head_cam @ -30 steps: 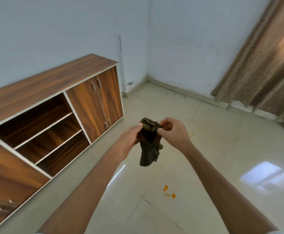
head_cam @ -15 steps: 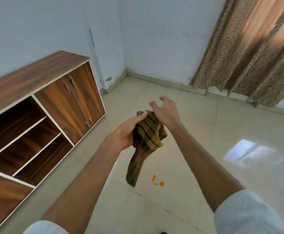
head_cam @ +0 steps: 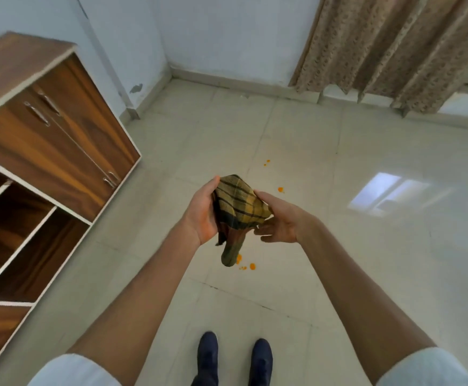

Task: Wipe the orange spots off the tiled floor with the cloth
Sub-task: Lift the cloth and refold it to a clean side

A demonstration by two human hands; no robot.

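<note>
A yellow and dark checked cloth (head_cam: 239, 206) is bunched up in the air between both hands, with one end hanging down. My left hand (head_cam: 202, 215) grips its left side. My right hand (head_cam: 278, 218) cups it from the right and below, fingers spread. On the pale tiled floor (head_cam: 338, 260) lie orange spots: a small cluster (head_cam: 248, 265) just under the hanging end, a single spot (head_cam: 280, 189) to the right of the cloth, and tiny dots (head_cam: 267, 162) farther away.
A brown wooden cabinet (head_cam: 46, 151) with doors and open shelves stands along the left wall. Patterned beige curtains (head_cam: 400, 48) hang at the back right. My two dark shoes (head_cam: 234, 358) stand at the bottom of the view.
The view has tilted down, so my shoes and more floor show. The cloth has been spread and regathered; my right hand has moved from on top of it to under its right side.
</note>
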